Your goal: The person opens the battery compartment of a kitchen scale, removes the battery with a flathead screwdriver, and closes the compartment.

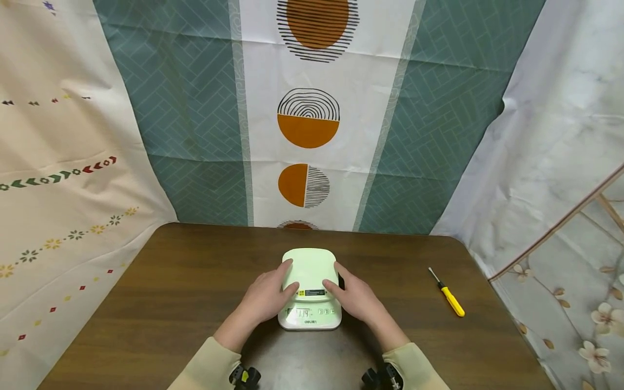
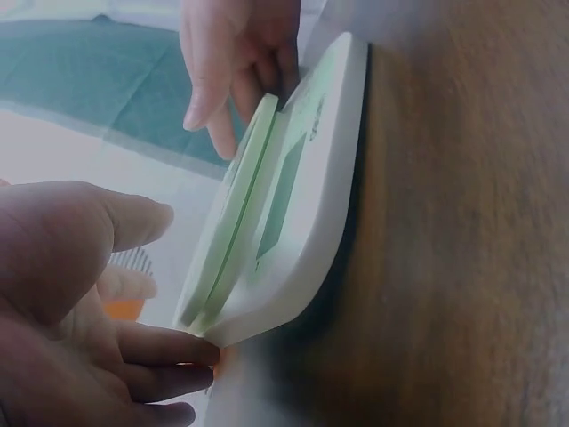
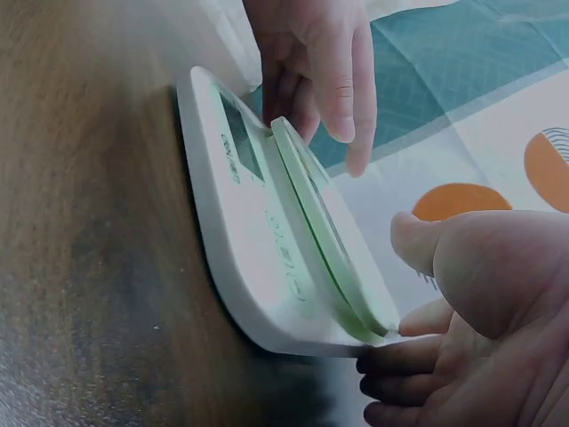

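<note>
A pale green and white kitchen scale point(image 1: 310, 265) sits at the middle of the table, its lit display point(image 1: 298, 312) facing the person. The left hand point(image 1: 267, 295) is at the scale's left side and the right hand point(image 1: 357, 295) at its right. From above, both thumbs overlap the raised weighing plate point(image 1: 309, 269). In the left wrist view, the left fingertips point(image 2: 203, 354) are right at the edge of the scale point(image 2: 307, 213), with the thumb raised away from it. The right wrist view has the right fingers point(image 3: 400, 360) likewise at the edge, fairly straight, thumb apart.
A screwdriver point(image 1: 452, 300) with a yellow handle lies on the brown wooden table point(image 1: 195, 281) to the right. Patterned cloth point(image 1: 312, 70) hangs behind the table's far edge. More cloth hangs at the left and right sides.
</note>
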The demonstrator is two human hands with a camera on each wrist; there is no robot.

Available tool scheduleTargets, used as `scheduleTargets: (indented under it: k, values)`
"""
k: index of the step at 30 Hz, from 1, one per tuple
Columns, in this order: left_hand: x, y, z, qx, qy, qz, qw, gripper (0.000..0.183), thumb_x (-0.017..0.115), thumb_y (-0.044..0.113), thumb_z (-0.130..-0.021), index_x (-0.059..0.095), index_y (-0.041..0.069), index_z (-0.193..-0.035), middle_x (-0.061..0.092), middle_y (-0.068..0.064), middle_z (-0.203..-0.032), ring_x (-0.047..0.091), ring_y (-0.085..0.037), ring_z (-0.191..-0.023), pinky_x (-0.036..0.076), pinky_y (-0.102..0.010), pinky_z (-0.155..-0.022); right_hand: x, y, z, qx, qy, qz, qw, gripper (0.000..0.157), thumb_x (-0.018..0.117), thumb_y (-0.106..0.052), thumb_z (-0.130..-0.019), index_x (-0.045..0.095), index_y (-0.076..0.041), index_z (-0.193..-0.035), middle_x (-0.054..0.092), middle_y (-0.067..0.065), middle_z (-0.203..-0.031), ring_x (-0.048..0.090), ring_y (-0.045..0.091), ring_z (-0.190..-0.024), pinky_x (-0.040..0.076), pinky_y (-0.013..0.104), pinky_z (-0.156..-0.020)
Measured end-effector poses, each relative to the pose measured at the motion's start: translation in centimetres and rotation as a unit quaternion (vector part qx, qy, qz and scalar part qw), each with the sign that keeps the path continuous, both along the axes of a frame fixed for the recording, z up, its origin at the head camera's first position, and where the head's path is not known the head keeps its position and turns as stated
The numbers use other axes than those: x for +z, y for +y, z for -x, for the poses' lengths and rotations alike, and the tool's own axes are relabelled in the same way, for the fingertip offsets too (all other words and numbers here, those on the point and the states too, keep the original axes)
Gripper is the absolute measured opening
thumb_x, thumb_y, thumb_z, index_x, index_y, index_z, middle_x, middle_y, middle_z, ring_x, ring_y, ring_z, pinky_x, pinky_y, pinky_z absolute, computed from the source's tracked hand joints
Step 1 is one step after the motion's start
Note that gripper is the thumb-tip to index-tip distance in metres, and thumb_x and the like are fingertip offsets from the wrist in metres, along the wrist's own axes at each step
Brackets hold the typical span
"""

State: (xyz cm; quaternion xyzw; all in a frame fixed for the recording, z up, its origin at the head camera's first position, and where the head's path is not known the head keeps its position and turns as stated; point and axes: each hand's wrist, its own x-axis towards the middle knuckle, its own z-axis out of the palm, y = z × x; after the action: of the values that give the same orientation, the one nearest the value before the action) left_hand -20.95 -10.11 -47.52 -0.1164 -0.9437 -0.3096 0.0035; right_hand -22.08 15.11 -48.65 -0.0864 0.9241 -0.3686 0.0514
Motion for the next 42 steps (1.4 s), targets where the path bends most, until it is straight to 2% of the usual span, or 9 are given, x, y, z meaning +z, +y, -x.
scheduleTargets:
  k: [11, 22, 31, 36, 42]
  values:
    - [1.4, 0.2, -0.7, 0.009, 0.025, -0.024, 0.9994, 0.068, 0.073, 0.028, -0.108, 0.047, 0.004, -0.166, 0.064, -0.021, -0.152, 0.060, -0.043, -0.140, 0.049, -0.062, -0.114, 1.3, 0.5, -0.5, -0.020, 0.010, 0.036, 0.999, 0.084, 0.065, -0.052, -0.111, 0.033, -0.008, -0.174, 0.048, 0.021, -0.168, 0.049, 0.044, -0.152, 0.043, 0.066, -0.119]
    - [2.0, 0.3, -1.1, 0.014, 0.040, -0.056, 0.9975, 0.073, 0.074, 0.025, -0.107, 0.041, 0.007, -0.170, 0.064, -0.020, -0.153, 0.060, -0.043, -0.140, 0.050, -0.063, -0.113, 2.7, 0.5, -1.1, -0.026, 0.030, 0.086, 0.996, 0.083, 0.066, -0.045, -0.112, 0.028, -0.008, -0.175, 0.051, 0.019, -0.166, 0.054, 0.040, -0.149, 0.043, 0.061, -0.121]
    - [2.6, 0.2, -1.0, 0.021, 0.074, -0.080, 0.9939, 0.076, 0.075, 0.024, -0.107, 0.038, 0.011, -0.172, 0.070, -0.020, -0.145, 0.061, -0.044, -0.131, 0.054, -0.064, -0.104, 3.7, 0.6, -1.4, -0.043, 0.047, 0.094, 0.994, 0.080, 0.066, -0.043, -0.112, 0.032, -0.008, -0.174, 0.058, 0.018, -0.161, 0.063, 0.041, -0.138, 0.048, 0.062, -0.116]
    - [2.9, 0.0, -1.0, 0.030, 0.078, -0.095, 0.9919, 0.078, 0.073, 0.027, -0.108, 0.033, 0.015, -0.174, 0.072, -0.015, -0.142, 0.063, -0.038, -0.123, 0.055, -0.059, -0.097, 4.1, 0.5, -1.7, -0.040, 0.056, 0.112, 0.991, 0.079, 0.067, -0.041, -0.112, 0.033, -0.006, -0.174, 0.057, 0.015, -0.161, 0.065, 0.039, -0.136, 0.051, 0.061, -0.113]
    - [3.2, -0.2, -1.1, 0.031, 0.071, -0.117, 0.9900, 0.080, 0.072, 0.029, -0.109, 0.029, 0.018, -0.176, 0.067, -0.016, -0.149, 0.070, -0.037, -0.123, 0.055, -0.061, -0.099, 4.5, 0.5, -1.7, -0.041, 0.071, 0.135, 0.987, 0.075, 0.068, -0.037, -0.112, 0.035, -0.008, -0.173, 0.052, 0.011, -0.167, 0.062, 0.034, -0.141, 0.051, 0.057, -0.115]
